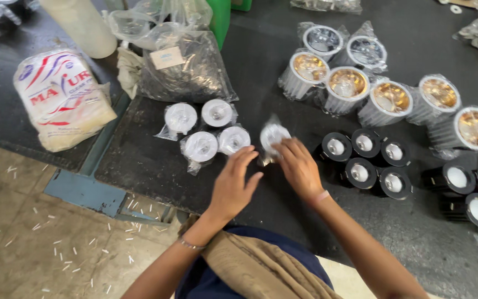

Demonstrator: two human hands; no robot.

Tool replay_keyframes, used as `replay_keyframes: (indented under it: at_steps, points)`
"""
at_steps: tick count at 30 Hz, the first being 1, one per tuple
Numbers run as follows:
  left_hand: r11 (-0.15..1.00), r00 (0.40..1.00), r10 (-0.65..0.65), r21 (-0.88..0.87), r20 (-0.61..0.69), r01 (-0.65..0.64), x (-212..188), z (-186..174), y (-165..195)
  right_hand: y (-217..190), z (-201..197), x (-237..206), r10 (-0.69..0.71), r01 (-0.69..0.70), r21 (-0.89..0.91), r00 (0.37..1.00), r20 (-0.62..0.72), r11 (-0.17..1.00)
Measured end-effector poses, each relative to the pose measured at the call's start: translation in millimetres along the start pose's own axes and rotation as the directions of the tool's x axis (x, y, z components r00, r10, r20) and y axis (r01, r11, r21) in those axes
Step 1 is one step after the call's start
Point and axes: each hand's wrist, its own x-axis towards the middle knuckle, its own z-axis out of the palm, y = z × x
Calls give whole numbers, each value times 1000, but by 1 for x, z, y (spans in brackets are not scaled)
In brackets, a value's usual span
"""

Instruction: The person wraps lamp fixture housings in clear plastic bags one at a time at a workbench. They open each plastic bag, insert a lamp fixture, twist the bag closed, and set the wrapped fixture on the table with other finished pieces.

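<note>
My right hand (300,169) grips a small white round lamp fitting wrapped in a clear plastic bag (272,135) just above the dark table. My left hand (233,185) hovers beside it with fingers spread, touching or nearly touching the bag's lower edge. Left of the held piece stand several similar white bagged fittings (206,130) in a cluster. To the right lie several black round fittings (363,158) with white centres.
Larger silver and gold reflector lamps in plastic (385,102) fill the back right. More black fittings (477,191) sit at the far right. A dark plastic bag (186,69), a white printed sack (62,97) and the table edge (139,191) are at left; littered floor lies below.
</note>
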Motion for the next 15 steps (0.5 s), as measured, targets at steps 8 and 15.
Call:
replay_keyframes:
  at_steps: [8,15]
  points:
    - [979,985,-169,-121,-44,162,-5,-17,11,13,24,74,26,-8,247,997,-69,969]
    - [965,963,-257,-82,-87,250,-14,-59,-12,-8,35,81,76,-53,191,990,-115,980]
